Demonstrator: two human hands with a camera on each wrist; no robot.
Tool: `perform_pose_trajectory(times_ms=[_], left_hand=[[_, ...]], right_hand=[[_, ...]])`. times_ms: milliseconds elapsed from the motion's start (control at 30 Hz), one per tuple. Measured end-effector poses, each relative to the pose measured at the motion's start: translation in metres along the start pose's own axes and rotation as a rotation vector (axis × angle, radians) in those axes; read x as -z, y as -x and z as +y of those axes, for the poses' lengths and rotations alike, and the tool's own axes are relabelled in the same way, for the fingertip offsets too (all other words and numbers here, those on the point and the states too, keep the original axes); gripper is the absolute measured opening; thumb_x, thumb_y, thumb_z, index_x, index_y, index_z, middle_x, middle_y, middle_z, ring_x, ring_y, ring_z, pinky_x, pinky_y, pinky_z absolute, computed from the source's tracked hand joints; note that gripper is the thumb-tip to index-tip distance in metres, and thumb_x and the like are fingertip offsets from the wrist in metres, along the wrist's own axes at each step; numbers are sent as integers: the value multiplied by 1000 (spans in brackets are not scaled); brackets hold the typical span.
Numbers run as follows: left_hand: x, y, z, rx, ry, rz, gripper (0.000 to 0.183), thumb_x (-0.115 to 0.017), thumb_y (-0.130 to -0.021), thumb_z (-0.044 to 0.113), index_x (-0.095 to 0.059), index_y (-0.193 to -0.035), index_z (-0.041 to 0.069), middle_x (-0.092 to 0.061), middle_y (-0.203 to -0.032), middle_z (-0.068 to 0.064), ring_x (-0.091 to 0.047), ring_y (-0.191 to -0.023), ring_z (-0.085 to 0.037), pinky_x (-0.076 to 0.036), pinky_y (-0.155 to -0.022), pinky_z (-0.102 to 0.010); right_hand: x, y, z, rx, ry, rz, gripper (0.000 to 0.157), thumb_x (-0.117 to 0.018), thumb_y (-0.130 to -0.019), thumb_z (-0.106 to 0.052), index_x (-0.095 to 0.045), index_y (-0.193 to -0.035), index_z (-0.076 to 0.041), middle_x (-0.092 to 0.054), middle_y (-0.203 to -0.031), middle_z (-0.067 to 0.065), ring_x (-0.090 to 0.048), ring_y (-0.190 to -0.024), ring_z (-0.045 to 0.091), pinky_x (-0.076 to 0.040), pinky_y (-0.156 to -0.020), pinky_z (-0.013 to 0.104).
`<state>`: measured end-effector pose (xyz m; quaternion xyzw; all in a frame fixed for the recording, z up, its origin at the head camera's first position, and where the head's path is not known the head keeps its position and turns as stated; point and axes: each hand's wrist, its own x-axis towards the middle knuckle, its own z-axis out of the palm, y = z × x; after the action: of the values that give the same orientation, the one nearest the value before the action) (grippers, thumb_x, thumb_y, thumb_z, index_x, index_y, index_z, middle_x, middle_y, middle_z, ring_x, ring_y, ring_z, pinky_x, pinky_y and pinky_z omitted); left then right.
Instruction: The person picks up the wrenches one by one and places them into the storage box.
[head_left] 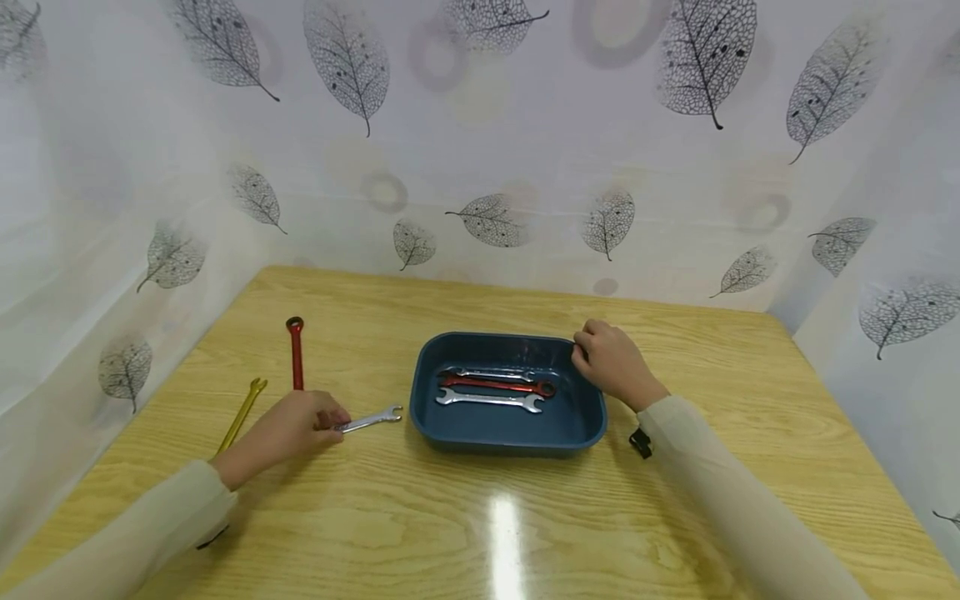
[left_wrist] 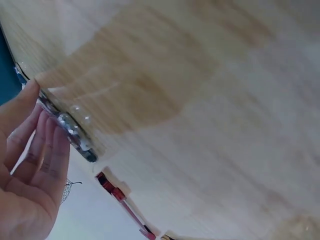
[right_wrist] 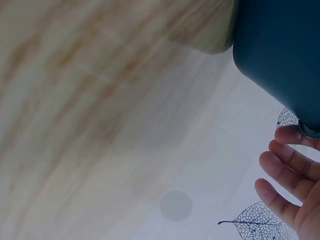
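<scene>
In the head view, my left hand (head_left: 292, 425) pinches a silver wrench (head_left: 372, 419) by one end, its open-ended jaw pointing right, just left of the blue bin (head_left: 495, 448). The left wrist view shows thumb and fingers on either side of the wrench (left_wrist: 75, 132). My right hand (head_left: 611, 362) grips the bin's back right corner; in the right wrist view, the index finger is at the rim while the other fingers stay off it. Inside the bin lie two silver wrenches, the nearer one (head_left: 489, 402) double open-ended, and a red wrench (head_left: 517, 386) between them.
Left of the bin, another red wrench (head_left: 297, 354) lies on the wooden table (head_left: 420, 525), its lower part hidden by my left hand. A yellow wrench (head_left: 243, 412) lies farther left, partly behind my wrist. Leaf-patterned white sheeting (head_left: 510, 167) borders the table at the back and sides.
</scene>
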<state>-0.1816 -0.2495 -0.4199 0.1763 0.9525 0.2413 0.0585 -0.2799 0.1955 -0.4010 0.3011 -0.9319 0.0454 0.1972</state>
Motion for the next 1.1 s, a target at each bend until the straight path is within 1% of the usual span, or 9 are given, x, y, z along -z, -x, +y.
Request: perform_pose_trajectory(times_ms=[100, 267, 500, 633, 833, 1000, 1100], left_hand=[[1, -1, 2, 1, -9, 9, 11, -75, -76, 11, -73, -86, 10, -68, -76, 3, -59, -67, -5, -47, -57, -21], [1, -4, 4, -38, -40, 34, 6, -75, -75, 9, -73, -81, 10, -69, -74, 3, -60, -65, -4, -48, -57, -21], [0, -7, 5, -87, -88, 29, 6, -73, -76, 8, -71, -82, 10, -67, -73, 5, -59, -64, -3, -47, -57, -20], [-1, -9, 4, -116, -81, 11, 7, -71, -76, 6, -69, -79, 11, -65, -70, 6, -55, -61, 0, -46, -55, -19], [-4, -12, 0, -147, -111, -38, 12, -67, -73, 4, -62, -76, 14, -55, -65, 11, -43, -56, 2, -39, -51, -17], [-5, -13, -2, -193, -131, -14, 11, -65, -70, 3, -61, -74, 12, -54, -65, 10, -42, -57, 4, -39, -51, -17], [-6, -13, -4, -203, -128, -7, 11, -65, -70, 2, -62, -74, 12, -55, -65, 10, -43, -58, 4, -41, -52, -17]], right_hand=[[0, 0, 1, 3, 3, 1, 16, -56, -88, -11, -61, -74, -5, -52, -72, 9, -43, -59, 18, -41, -56, 33], [3, 0, 1, -1, 8, 9, 17, -55, -88, -11, -61, -73, -5, -51, -71, 9, -43, -58, 18, -41, -55, 33], [6, -1, 3, 5, 9, 18, 17, -54, -87, -10, -61, -73, -5, -50, -70, 8, -41, -57, 17, -40, -55, 32], [5, 0, 4, -4, 7, 8, 17, -54, -87, -10, -62, -73, -5, -50, -70, 8, -41, -57, 17, -40, -55, 33], [3, 0, 2, -8, 11, 7, 16, -55, -87, -11, -63, -75, -5, -52, -72, 8, -43, -59, 18, -42, -56, 33], [3, -1, 0, -1, 14, 3, 16, -55, -87, -11, -63, -75, -5, -52, -71, 8, -44, -58, 17, -42, -55, 32], [3, -1, -2, -5, 11, -1, 15, -56, -87, -11, -63, -75, -4, -52, -70, 8, -43, -58, 18, -42, -55, 33]])
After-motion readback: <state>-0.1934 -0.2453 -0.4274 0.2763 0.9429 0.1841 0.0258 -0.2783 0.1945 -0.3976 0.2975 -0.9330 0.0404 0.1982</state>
